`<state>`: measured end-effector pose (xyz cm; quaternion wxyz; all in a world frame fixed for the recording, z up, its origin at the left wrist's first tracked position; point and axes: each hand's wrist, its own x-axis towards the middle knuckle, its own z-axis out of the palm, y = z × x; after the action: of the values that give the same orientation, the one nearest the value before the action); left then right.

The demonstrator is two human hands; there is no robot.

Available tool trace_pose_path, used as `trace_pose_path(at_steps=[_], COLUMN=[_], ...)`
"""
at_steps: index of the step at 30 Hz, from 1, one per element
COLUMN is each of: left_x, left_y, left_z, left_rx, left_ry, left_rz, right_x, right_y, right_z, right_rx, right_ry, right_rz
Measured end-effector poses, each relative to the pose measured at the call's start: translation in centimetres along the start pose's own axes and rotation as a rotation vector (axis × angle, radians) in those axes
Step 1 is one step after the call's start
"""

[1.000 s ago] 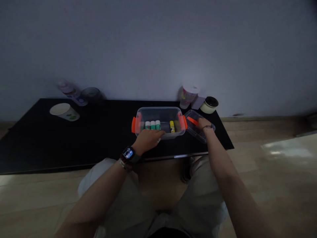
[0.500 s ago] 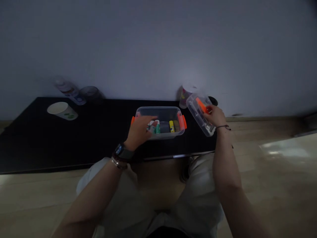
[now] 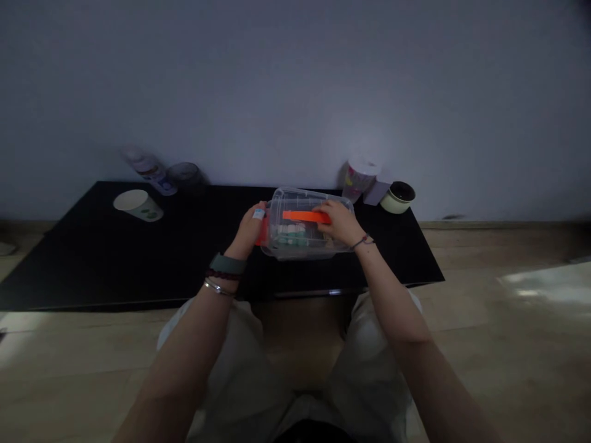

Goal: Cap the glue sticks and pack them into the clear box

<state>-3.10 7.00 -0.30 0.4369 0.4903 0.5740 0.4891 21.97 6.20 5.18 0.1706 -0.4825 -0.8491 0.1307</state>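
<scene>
A clear plastic lid (image 3: 309, 200) with an orange strip (image 3: 307, 216) now sits over a clear plastic box (image 3: 305, 246) on the black table top (image 3: 83, 258). My right hand (image 3: 337, 221) rests on the lid, fingers gripping it near the strip. My left hand (image 3: 248, 231) grips the box's left end, beside its orange clip (image 3: 263, 232). Through the plastic, pale green-and-white tubes (image 3: 290, 234) show dimly. The yellow tube is hidden behind my right hand.
A white paper cup (image 3: 137, 205) lies on its side at the table's left. A bottle (image 3: 150, 169) and a tape roll (image 3: 184, 175) stand behind it by the wall. A tumbler (image 3: 359, 178), a purple card (image 3: 376, 192) and a cream pot (image 3: 398, 198) stand back right.
The lid has swung from my right, where it was tilted up in my right hand, to lie over the box. My left hand has moved from the box's contents to its left end.
</scene>
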Motion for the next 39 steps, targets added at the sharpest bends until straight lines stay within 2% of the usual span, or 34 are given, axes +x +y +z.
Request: trace_pose_path(at_steps=[3, 6, 10, 13, 17, 20, 23, 28, 33, 35, 39], left_x=[-0.2, -0.2, 0.0, 0.1, 0.3, 0.5, 0.9, 2.2, 3.1, 3.1, 2.7], left_y=[0.3, 0.5, 0.7, 0.5, 0.0, -0.7, -1.7, -3.1, -3.6, -3.5, -2.9], left_z=[-0.2, -0.4, -0.7, -0.9, -1.1, -1.3, -1.4, -0.6, 0.6, 0.7, 0.6], left_rx=[0.0, 0.006, 0.009, 0.035, 0.077, 0.125, 0.165, 0.207, 0.322, 0.387, 0.539], left_ry=[-0.045, -0.052, -0.081, -0.099, -0.125, -0.144, -0.116, -0.058, -0.099, -0.133, -0.179], left_rz=[0.045, 0.024, -0.012, -0.005, 0.007, 0.002, 0.024, 0.215, 0.379, 0.393, 0.325], right_x=[0.9, 1.3, 1.0, 0.6, 0.1, -0.1, 0.0, 0.3, 0.4, 0.4, 0.3], right_y=[-0.2, 0.0, 0.2, 0.8, 2.8, 4.2, 4.9, 5.2, 5.3, 5.2, 4.4], right_z=[1.1, 1.9, 1.7, 1.1, 1.4, 2.5, 3.5, 4.0, 3.9, 3.9, 3.5], right_rx=[-0.018, -0.029, 0.006, 0.017, -0.067, -0.077, -0.021, 0.034, 0.045, 0.034, 0.002], right_ry=[-0.017, -0.036, -0.034, 0.065, 0.21, 0.182, 0.14, 0.136, 0.12, 0.114, 0.077], right_rz=[0.009, 0.013, -0.033, 0.009, 0.211, 0.317, 0.326, 0.32, 0.305, 0.313, 0.361])
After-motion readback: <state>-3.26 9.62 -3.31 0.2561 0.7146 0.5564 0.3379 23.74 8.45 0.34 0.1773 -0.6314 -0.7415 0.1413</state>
